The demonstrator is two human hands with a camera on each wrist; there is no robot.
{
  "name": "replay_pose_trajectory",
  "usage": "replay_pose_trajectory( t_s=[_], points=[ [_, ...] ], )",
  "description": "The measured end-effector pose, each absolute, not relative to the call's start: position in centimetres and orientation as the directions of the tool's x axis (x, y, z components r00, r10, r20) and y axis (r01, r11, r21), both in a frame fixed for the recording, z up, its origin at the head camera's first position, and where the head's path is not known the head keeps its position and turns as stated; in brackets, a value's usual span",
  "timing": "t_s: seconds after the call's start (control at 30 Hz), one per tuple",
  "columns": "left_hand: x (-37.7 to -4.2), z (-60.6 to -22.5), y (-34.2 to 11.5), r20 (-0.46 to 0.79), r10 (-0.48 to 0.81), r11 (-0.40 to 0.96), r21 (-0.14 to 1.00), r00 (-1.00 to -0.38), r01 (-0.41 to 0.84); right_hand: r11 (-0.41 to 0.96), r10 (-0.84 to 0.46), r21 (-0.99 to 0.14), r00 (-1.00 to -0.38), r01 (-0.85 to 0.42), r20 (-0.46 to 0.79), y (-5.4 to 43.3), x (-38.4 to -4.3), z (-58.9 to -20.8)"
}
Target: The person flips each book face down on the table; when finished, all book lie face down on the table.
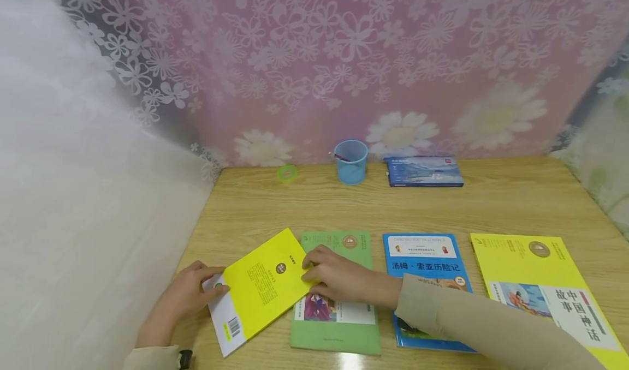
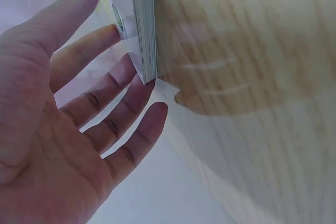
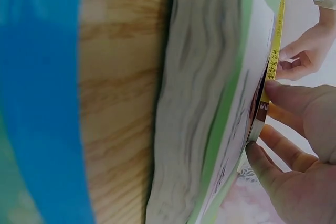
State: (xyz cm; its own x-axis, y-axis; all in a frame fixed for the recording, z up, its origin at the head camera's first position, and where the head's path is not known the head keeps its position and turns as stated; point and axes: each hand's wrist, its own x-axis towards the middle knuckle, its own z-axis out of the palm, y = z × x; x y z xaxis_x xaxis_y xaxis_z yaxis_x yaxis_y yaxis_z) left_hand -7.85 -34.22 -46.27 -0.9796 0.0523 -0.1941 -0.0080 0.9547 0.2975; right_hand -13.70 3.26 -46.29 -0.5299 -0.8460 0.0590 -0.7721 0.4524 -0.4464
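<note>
A yellow book [image 1: 267,274] with a white strip and barcode lies back cover up, tilted, its right part over a green book [image 1: 336,329]. My left hand [image 1: 189,293] holds its left end; in the left wrist view, the hand's [image 2: 79,98] fingertips touch the cover and the corner of the page block [image 2: 143,24]. At the right end, my right hand [image 1: 336,274] grips the yellow book above the green one. The right wrist view shows the thumb by the yellow spine [image 3: 274,51] and fingers at another edge. The yellow book's underside is hidden.
A blue book [image 1: 422,250] lies partly under my right forearm, and another yellow book [image 1: 521,258] is at far right. Along the back stand a blue cup [image 1: 351,171] holding a pen-like item, a green tape roll [image 1: 287,174] and a flat blue box [image 1: 425,172].
</note>
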Motion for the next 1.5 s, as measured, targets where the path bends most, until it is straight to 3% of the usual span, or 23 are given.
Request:
replay_pose_trajectory(
  t_s=[0.4,0.7,1.27,1.5],
  points=[
    [-6.0,-46.3,-34.2,-0.198,0.039,0.94,0.339,-0.979,-0.031,0.465,-0.846,-0.383,-0.528,-0.798,0.073,2.8,-15.2,-46.6],
    [-4.3,-46.1,-33.6,-0.243,0.013,0.946,0.317,-0.97,-0.067,0.483,-0.836,-0.38,-0.544,-0.789,0.065,2.1,-16.3,-46.4],
    [-2.4,-46.5,-32.0,-0.27,-0.065,0.963,0.237,-0.961,-0.132,0.44,-0.857,-0.407,-0.51,-0.8,0.076,0.5,-18.9,-46.3],
    [-1.9,-46.5,-31.7,-0.283,-0.1,0.959,0.227,-0.954,-0.168,0.452,-0.868,-0.379,-0.495,-0.807,0.019,-0.8,-19.6,-46.6]
  ],
)
